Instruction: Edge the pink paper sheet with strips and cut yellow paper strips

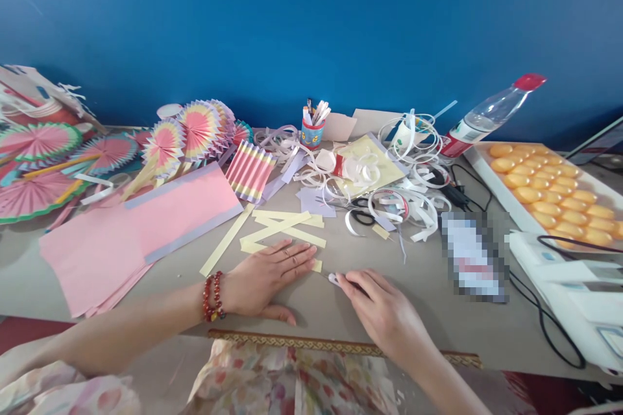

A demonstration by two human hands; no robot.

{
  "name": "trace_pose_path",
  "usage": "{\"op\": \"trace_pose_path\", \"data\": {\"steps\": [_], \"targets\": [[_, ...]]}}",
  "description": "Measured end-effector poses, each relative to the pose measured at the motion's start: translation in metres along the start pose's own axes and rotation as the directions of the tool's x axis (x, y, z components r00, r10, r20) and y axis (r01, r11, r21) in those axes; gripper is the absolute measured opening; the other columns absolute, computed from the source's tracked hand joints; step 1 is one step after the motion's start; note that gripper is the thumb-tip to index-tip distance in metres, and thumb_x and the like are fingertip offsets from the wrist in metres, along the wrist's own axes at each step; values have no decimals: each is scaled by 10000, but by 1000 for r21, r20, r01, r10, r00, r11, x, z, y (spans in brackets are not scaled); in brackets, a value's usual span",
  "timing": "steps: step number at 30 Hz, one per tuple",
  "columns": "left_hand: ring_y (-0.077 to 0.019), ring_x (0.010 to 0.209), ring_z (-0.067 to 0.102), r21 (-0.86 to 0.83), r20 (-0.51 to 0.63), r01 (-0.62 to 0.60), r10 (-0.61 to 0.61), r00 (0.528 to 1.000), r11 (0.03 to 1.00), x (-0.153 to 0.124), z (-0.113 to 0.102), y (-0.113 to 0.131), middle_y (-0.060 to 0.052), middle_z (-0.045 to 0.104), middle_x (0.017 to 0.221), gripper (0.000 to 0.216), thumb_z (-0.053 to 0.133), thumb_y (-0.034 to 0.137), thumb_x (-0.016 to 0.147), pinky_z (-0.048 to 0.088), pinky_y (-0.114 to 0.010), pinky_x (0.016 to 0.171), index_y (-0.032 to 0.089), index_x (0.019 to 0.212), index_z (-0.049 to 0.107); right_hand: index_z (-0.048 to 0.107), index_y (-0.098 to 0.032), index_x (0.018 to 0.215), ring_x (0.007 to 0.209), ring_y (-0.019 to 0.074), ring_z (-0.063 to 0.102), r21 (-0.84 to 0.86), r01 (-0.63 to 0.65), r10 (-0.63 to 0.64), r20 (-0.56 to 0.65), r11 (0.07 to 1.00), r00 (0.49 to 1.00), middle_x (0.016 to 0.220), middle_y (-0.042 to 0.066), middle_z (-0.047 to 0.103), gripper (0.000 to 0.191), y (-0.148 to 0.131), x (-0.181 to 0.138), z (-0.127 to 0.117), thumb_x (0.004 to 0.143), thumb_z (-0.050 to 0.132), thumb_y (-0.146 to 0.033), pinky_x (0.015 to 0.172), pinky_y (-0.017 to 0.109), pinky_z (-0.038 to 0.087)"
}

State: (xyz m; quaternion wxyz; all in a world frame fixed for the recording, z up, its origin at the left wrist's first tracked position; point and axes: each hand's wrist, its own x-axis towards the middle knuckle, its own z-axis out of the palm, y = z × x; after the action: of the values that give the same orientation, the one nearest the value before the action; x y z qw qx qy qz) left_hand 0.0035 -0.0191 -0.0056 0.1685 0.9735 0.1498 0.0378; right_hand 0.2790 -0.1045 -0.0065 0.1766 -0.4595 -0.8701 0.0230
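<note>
Near the front edge of the counter [321, 314], toward its middle, the head view shows two bare hands working well apart from each other. The left hand [272, 275] lies flat, palm down, fingers stretched across a pale yellow strip [317, 266] whose short end shows just past the fingertips; a red bead bracelet [208, 298] circles that wrist. The right hand [382, 311] is closed on a small pale-handled tool [333, 279], its thin tip pointing at the strip's end; whether it touches cannot be told.

Just beyond the left hand, more yellow strips [272, 228] lie crossed over one another, and behind them sits a pleated pink paper [252, 172]. Pink sheets [97, 266] overlap toward the counter's left end, with folded paper fans [199, 130] behind. Near the back edge stands a pen cup [312, 136]; to its right, curled white strips [423, 217] surround black scissors handles [363, 216]. Toward the right end are a tilted-looking bottle [489, 113] with a red cap, a tray [501, 198] of rounded orange-yellow pieces, and a white device [584, 301] at the front right corner.
</note>
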Motion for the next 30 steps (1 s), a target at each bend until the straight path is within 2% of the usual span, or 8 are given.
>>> {"op": "trace_pose_path", "data": {"steps": [9, 20, 26, 30], "targets": [[-285, 1486, 149, -27, 43, 14, -13, 999, 1000, 0, 0, -1, -125, 101, 1614, 938, 444, 683, 902, 40, -447, 1222, 156, 1566, 42, 641, -135, 1185, 853, 183, 597, -31, -9, 8, -14, 999, 1000, 962, 93, 659, 336, -6, 0, 4, 970, 388, -86, 784, 291, 482], [-294, 1486, 144, -42, 57, 12, -10, 998, 999, 1, -3, -2, -134, 106, 1612, 979, 426, 727, 881, 47, -457, 1220, 150, 1566, 29, 648, -125, 1142, 842, 190, 585, -16, -38, 38, -21, 999, 999, 919, 86, 648, 286, -20, 14, 16, 964, 426, -94, 776, 294, 464], [-278, 1486, 153, 6, 46, 46, -47, 998, 999, -12, -14, -6, -99, 124, 1616, 886, 405, 671, 927, 39, -445, 1226, 184, 1568, 35, 630, -121, 1171, 836, 185, 578, 8, -45, 45, -5, 999, 999, 929, 83, 643, 305, -20, 13, 15, 969, 405, -86, 781, 288, 462], [-282, 1480, 176, 20, 65, 52, -53, 996, 998, -20, -11, -10, -109, 130, 1614, 917, 420, 689, 910, 49, -448, 1224, 181, 1567, 32, 626, -130, 1181, 844, 187, 577, -4, -49, 49, -6, 999, 999, 940, 83, 645, 302, -20, 13, 15, 976, 407, -95, 784, 290, 460]]}}
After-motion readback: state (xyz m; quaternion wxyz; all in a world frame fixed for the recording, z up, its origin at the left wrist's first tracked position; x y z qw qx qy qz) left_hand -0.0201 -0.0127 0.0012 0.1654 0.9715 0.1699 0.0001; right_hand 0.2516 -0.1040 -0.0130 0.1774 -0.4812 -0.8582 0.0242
